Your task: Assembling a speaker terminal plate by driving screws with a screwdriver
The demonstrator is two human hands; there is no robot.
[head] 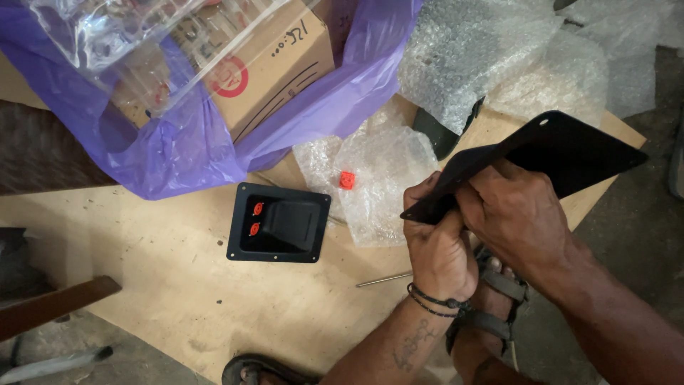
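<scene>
Black and flat, a thin plate (556,150) with a small hole near its top corner is gripped at right of centre in the head view; the left hand (438,246) pinches its lower corner with fingers curled shut on the edge, and the right hand (516,214) clamps over the same end, fingers closed around it; the plate slants up toward the upper right. The step looks like working or bending that held corner; any further move would call for a firm two-handed grip and care with the thin edge.

On the plywood board (178,285), left of the hands, lies a black recessed terminal cup (279,222) with two red sockets; just beside it a clear plastic bag (370,178) holds a small red part (347,180); a thin metal rod (385,279) lies below. In the upper left a brown cardboard box (274,60) bearing a red round mark and dark stripes sits inside a purple plastic bag (178,153); bubble wrap (499,57) fills the upper right.
</scene>
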